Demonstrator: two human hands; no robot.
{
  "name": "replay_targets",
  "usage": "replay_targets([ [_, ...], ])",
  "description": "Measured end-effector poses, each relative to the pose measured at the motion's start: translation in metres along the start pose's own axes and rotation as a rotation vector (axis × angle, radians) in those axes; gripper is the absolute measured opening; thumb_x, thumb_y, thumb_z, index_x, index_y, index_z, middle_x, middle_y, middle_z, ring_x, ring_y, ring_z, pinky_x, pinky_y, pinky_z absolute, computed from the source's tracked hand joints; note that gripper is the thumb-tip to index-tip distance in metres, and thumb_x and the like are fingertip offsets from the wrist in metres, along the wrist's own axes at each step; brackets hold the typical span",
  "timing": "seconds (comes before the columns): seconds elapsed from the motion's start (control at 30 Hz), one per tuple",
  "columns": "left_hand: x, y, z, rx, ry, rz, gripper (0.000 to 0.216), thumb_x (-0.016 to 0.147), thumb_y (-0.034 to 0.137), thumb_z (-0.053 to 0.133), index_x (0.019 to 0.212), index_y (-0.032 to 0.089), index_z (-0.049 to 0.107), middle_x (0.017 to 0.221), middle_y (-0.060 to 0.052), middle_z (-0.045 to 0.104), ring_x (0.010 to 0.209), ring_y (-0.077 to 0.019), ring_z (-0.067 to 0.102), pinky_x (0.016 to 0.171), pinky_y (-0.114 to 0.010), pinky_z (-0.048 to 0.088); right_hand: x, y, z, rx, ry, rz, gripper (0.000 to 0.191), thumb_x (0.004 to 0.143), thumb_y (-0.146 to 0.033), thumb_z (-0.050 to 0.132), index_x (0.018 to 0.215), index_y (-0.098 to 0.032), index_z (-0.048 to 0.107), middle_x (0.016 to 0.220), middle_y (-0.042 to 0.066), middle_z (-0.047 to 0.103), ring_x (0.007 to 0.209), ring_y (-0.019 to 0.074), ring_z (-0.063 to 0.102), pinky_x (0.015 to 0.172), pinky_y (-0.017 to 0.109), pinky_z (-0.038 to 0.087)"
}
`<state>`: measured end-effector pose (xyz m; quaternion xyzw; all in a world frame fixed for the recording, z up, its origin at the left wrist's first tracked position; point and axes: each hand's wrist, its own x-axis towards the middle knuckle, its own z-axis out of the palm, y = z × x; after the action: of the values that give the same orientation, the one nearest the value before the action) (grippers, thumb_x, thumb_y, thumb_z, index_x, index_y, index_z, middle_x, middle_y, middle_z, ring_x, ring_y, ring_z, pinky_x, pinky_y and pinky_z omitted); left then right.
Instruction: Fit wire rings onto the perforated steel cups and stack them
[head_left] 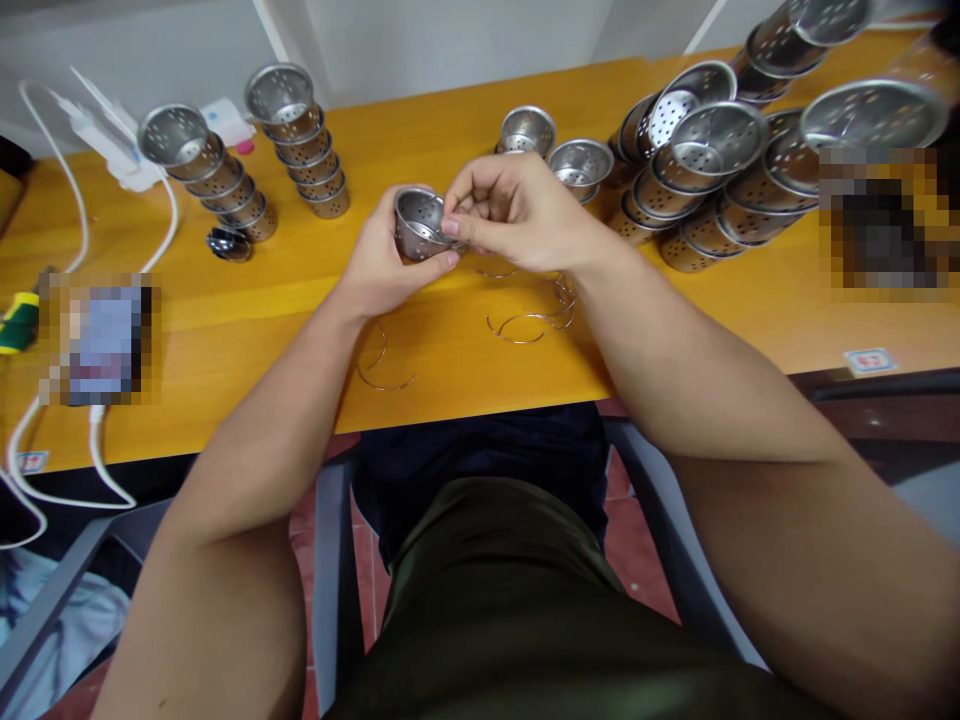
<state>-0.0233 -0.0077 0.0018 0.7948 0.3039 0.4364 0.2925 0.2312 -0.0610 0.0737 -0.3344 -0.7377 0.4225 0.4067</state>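
A small perforated metal cup (420, 238) is held just above the wooden table, its mouth tilted up toward me. My left hand (381, 262) wraps around its side, with the thumb along the near wall. At the cup's right rim, the thumb and fingertips of my right hand (517, 212) are pinched together. Whether a thin piece is between them is too small to tell. Thin curved wires (523, 342) lie on the table below my right hand, and another bent wire (390, 387) lies near my left wrist. Two more perforated cups (581, 165) stand just behind my right hand.
Stacks of perforated cups stand at back left (296, 150) and right (705, 180). A phone (109, 345) with a white cable lies left, near a green-and-yellow handle (19, 322) and a white power strip (112, 150). The table's front edge runs below my forearms.
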Motion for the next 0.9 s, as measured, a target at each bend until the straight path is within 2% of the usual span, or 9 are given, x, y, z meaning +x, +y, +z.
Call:
replay_targets([
  [0.17,0.001,-0.001,-0.001,0.042,0.011,0.020,0.088,0.084,0.075,0.111,0.145,0.029,0.069,0.146,-0.013,0.082,0.141,-0.0425,0.081,0.132,-0.061,0.066,0.000,0.001,0.000,0.018,0.001,0.006,0.067,0.092,-0.090,0.100,0.106,-0.028,0.080,0.081,-0.002,0.069,0.084,0.0194,0.070,0.092,0.041,0.069],
  [0.27,0.000,0.002,-0.002,0.050,0.008,0.015,0.090,0.084,0.083,0.107,0.145,0.030,0.069,0.145,-0.014,0.082,0.142,-0.0433,0.081,0.131,-0.062,0.065,0.001,0.001,0.001,-0.008,-0.005,0.028,0.065,0.090,-0.085,0.105,0.105,-0.028,0.079,0.079,-0.003,0.068,0.086,0.0201,0.070,0.091,0.041,0.068],
  [0.43,0.000,0.014,-0.002,0.046,0.000,-0.035,0.091,0.083,0.089,0.104,0.144,0.031,0.070,0.146,-0.013,0.084,0.144,-0.0434,0.080,0.133,-0.062,0.063,0.004,0.004,0.002,-0.013,-0.012,-0.012,0.075,0.083,-0.099,0.099,0.103,-0.030,0.078,0.083,-0.002,0.074,0.089,0.0230,0.073,0.096,0.049,0.068],
  [0.53,0.000,0.015,0.000,0.027,0.030,-0.045,0.096,0.079,0.094,0.104,0.144,0.031,0.070,0.146,-0.012,0.085,0.145,-0.0438,0.080,0.133,-0.064,0.063,0.002,0.003,0.002,-0.085,0.000,-0.025,0.080,0.080,-0.107,0.092,0.107,-0.033,0.077,0.093,0.002,0.078,0.092,0.0270,0.074,0.095,0.052,0.070],
  [0.6,0.001,0.013,0.002,0.011,0.062,-0.055,0.097,0.079,0.097,0.102,0.145,0.034,0.069,0.147,-0.010,0.085,0.146,-0.0431,0.079,0.133,-0.066,0.063,0.000,0.001,0.003,-0.161,0.072,-0.021,0.081,0.081,-0.108,0.090,0.118,-0.037,0.077,0.102,0.003,0.080,0.094,0.0298,0.075,0.092,0.053,0.071],
  [0.73,0.003,0.006,0.000,0.017,0.123,-0.068,0.102,0.077,0.105,0.099,0.148,0.040,0.066,0.154,-0.003,0.085,0.152,-0.0394,0.075,0.136,-0.071,0.060,-0.003,-0.003,0.005,-0.318,0.196,0.024,0.076,0.093,-0.104,0.079,0.137,-0.042,0.076,0.124,0.007,0.082,0.105,0.0342,0.077,0.094,0.055,0.073],
  [0.8,0.004,0.003,-0.002,0.040,0.136,-0.058,0.103,0.078,0.107,0.097,0.149,0.039,0.065,0.155,-0.005,0.084,0.152,-0.0399,0.076,0.135,-0.071,0.061,-0.004,-0.002,0.006,-0.387,0.186,0.026,0.071,0.100,-0.100,0.073,0.139,-0.041,0.078,0.138,0.009,0.081,0.115,0.0358,0.077,0.102,0.056,0.073],
  [0.9,0.006,0.001,-0.006,0.048,0.141,-0.040,0.098,0.083,0.098,0.098,0.153,0.038,0.065,0.153,-0.010,0.084,0.148,-0.0429,0.080,0.133,-0.071,0.063,-0.004,0.002,0.006,-0.419,0.127,-0.026,0.069,0.104,-0.098,0.070,0.138,-0.038,0.081,0.152,0.011,0.075,0.122,0.0357,0.078,0.108,0.056,0.072],
])
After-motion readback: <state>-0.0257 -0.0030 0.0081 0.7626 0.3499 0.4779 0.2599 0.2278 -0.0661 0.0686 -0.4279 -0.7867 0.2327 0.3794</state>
